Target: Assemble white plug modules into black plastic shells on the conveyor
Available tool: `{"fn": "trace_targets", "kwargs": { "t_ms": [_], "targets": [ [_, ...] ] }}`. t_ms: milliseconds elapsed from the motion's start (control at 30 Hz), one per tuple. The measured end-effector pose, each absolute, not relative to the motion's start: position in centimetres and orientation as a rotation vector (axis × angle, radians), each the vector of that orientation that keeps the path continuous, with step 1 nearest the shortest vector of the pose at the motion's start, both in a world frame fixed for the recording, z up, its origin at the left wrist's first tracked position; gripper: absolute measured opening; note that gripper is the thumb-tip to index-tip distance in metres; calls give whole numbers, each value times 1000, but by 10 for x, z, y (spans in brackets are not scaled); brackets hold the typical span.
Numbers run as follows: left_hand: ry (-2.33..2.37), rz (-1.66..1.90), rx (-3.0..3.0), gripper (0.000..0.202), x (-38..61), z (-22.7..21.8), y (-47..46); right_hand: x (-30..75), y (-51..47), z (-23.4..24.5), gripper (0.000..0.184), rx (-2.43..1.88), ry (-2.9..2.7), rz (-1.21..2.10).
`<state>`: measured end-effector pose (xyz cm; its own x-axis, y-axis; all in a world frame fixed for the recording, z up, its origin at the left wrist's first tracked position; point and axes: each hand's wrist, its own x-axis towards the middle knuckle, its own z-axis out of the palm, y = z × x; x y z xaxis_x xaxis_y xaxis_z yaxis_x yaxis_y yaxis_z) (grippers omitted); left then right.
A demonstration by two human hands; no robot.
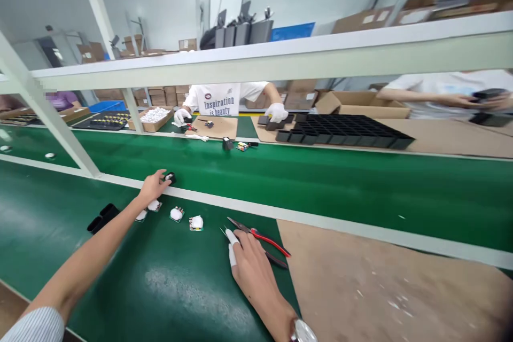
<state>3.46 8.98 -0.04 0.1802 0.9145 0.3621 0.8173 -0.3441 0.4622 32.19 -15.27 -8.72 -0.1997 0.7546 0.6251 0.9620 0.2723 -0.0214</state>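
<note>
My left hand (153, 187) reaches across the white rail, thumb and fingers closed around a small black housing (170, 177) with something white in it. Below that arm lie black open-ended cases (103, 218). Small circuit boards with white blobs on top, such as this board (176, 214) and another board (196, 223), sit on the green mat between my hands; two more are partly hidden by my left arm. White covers wrap fingers of my right hand (252, 262), which pinches thin pointed tweezers (223, 232). Beside it lie red-and-black pliers (256, 233), partly behind the hand.
A green conveyor belt (340, 187) runs beyond the rail, carrying a black block (227, 143) and small parts. Brown cardboard (393, 288) covers the right of my bench. Opposite, a gloved co-worker (218, 99) works beside rows of black cases (344, 131). A slanted white post (52, 112) stands left.
</note>
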Motion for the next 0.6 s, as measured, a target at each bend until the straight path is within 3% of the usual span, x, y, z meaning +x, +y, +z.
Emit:
{"fn": "trace_targets", "kwargs": {
  "t_ms": [133,267,400,600],
  "targets": [
    [1688,923,2412,54,-1,9,47,324,-150,-90,30,-1397,-2013,-471],
    [1846,963,2490,62,-77,21,-4,314,-151,-84,34,-1315,-2003,-394],
    [2097,625,2275,82,-154,7,-46,299,-148,-73,39,-1341,-2020,-267],
    [1990,592,2171,65,-152,3,-93,274,-120,-61,46,-1418,-2150,-17]
  ]
}}
